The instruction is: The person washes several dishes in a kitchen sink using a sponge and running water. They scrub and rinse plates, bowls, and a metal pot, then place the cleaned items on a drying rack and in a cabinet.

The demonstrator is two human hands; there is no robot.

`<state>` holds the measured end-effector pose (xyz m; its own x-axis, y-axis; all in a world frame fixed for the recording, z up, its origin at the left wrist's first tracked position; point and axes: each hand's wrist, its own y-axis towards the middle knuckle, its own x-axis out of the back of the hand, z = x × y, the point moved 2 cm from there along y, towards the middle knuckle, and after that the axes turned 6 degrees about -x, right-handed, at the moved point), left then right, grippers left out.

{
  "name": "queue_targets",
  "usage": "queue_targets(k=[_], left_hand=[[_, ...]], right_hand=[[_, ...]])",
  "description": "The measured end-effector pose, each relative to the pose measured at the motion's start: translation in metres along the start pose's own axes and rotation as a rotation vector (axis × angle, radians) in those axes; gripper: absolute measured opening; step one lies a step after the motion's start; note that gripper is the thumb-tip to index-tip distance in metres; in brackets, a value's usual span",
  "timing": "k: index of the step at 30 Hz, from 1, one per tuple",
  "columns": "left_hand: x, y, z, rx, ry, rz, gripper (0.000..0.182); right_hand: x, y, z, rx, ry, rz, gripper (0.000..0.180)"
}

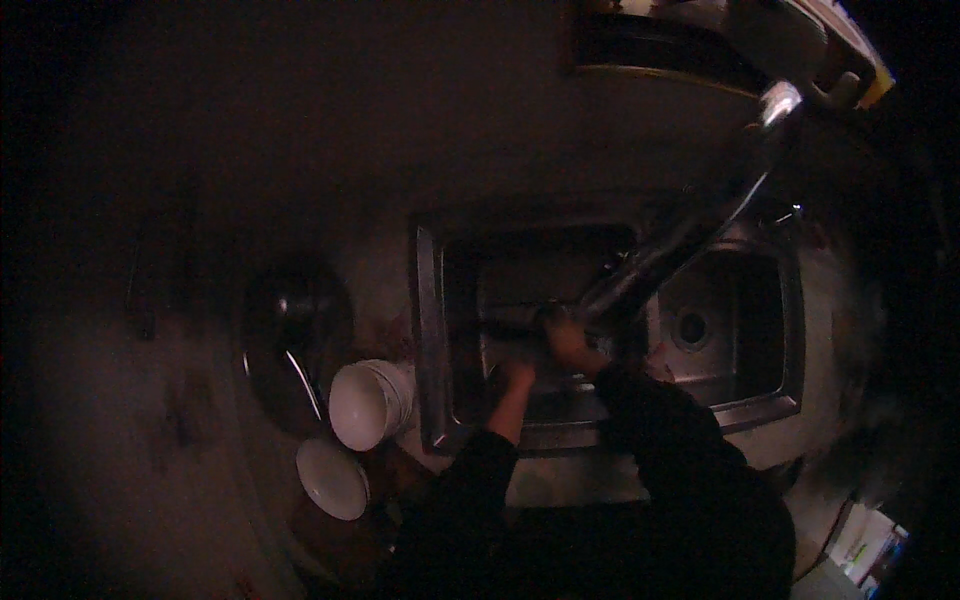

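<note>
In the dim light both hands are inside the large left basin of a double metal sink (429, 315). My left hand (517, 371) is low in the basin, its fingers curled in shadow, and whether it holds something is hidden. Just to its right and slightly farther away, my right hand (568, 341) is beside a dark object too dim to name. A long metal faucet (652, 262) slants down from the upper right, its lower end close to my right hand. Dark sleeves cover both forearms.
Left of the sink stand stacked white bowls (360, 409), with another white dish (330, 480) nearer me. Behind them is a dark, shiny rounded vessel or lid (296, 345). The smaller right basin (720, 360) has a drain (690, 330). The sink's raised metal rim surrounds both basins.
</note>
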<state>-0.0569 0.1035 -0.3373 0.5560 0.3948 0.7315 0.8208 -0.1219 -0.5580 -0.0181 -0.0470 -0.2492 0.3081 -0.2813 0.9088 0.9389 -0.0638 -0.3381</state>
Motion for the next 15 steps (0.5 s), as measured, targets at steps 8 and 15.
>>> queue_targets(k=[8,15], left_hand=[[0.075,-0.036,-0.063,-0.103,0.293,0.242,0.045],[0.104,-0.057,-0.084,-0.172,-0.421,-0.578,0.034]], right_hand=[[0.01,0.048,-0.015,-0.127,-0.071,0.152,0.016],[0.105,-0.017,0.006,0.179,0.232,0.476,0.016]])
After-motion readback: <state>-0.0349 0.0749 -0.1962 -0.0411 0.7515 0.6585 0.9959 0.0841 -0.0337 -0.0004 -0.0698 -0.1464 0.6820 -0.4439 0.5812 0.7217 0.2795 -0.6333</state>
